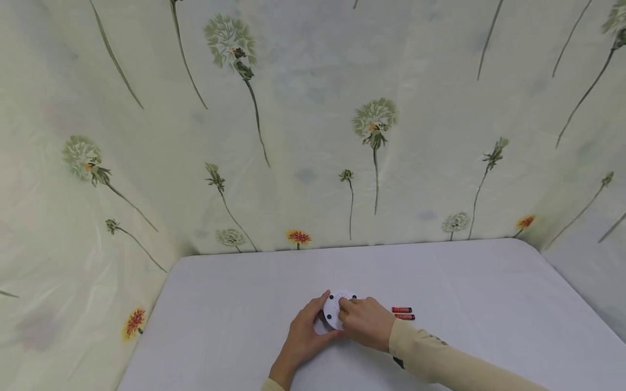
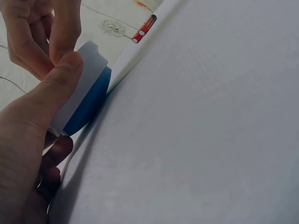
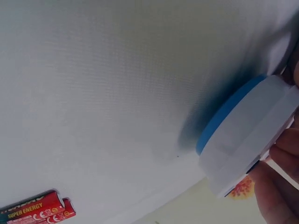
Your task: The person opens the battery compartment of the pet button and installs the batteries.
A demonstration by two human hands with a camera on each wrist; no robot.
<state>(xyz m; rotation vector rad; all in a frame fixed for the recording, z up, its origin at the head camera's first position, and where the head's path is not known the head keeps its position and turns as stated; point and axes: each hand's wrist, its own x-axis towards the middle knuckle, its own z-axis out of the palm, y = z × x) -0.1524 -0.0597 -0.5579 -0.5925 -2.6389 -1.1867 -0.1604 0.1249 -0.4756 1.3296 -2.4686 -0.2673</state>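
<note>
At the lower centre of the head view, holding a round white device by its rim with the left hand, clamped on it between thumb and fingers. Reaching over the same device from the lower right with the right hand, with fingers bent and bunched against its upturned perforated face; cannot tell whether pinching anything there or only pressing. Near the edge of that face, small black dots. At the left of the left wrist view and the right of the right wrist view, showing also a blue underside on the device, turned toward the white tablecloth; cannot tell whether touching the cloth. Just beside the right wrist in the head view, two red batteries with dark ends, lying side by side on the cloth; visible too at the upper middle of the left wrist view and the lower left of the right wrist view, there marked SUPER ENERGY. Across the lower right of the head view, a beige sleeve, with a dark item beneath, too hidden to name. Across the top and sides, a pale backdrop printed with dandelions and orange-red flowers.
</note>
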